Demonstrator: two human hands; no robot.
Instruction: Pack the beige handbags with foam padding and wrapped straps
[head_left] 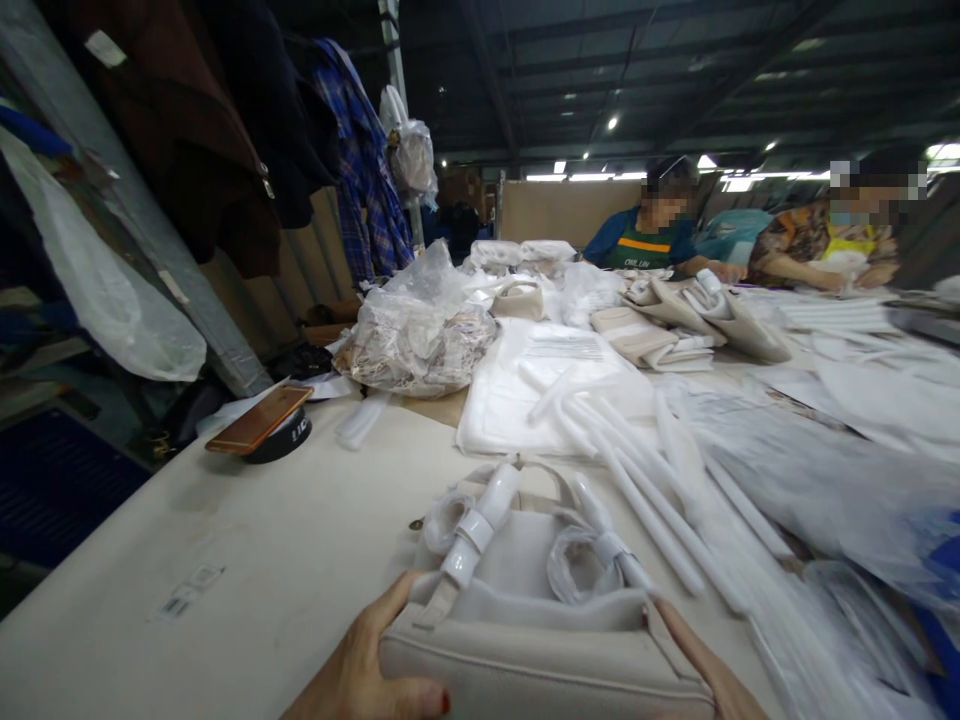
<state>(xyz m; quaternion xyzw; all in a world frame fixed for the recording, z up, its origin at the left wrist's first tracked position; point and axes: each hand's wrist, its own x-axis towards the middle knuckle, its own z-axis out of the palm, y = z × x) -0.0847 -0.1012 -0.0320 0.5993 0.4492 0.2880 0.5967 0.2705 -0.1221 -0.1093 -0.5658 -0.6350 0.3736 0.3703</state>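
Observation:
A cream handbag [540,665] is close in front of me at the bottom of the head view, its lower part cut off by the picture edge. My left hand [367,660] grips its left end, thumb on the near face. At the right end my right hand [709,665] presses against the side; its fingertips are partly hidden by the bag. White plastic sleeves, one a glossy tube [484,520], cover parts of the handles. A clear-wrapped coil [581,565] lies on the bag's top between the handles.
On the table [225,560] lie a phone [262,418] atop a black round object [279,440], a bulging plastic bag [427,335], white foam sheets [555,400], white tubes [630,490] and folded beige bags [652,335]. Two people work at the far side. Clothes hang at left.

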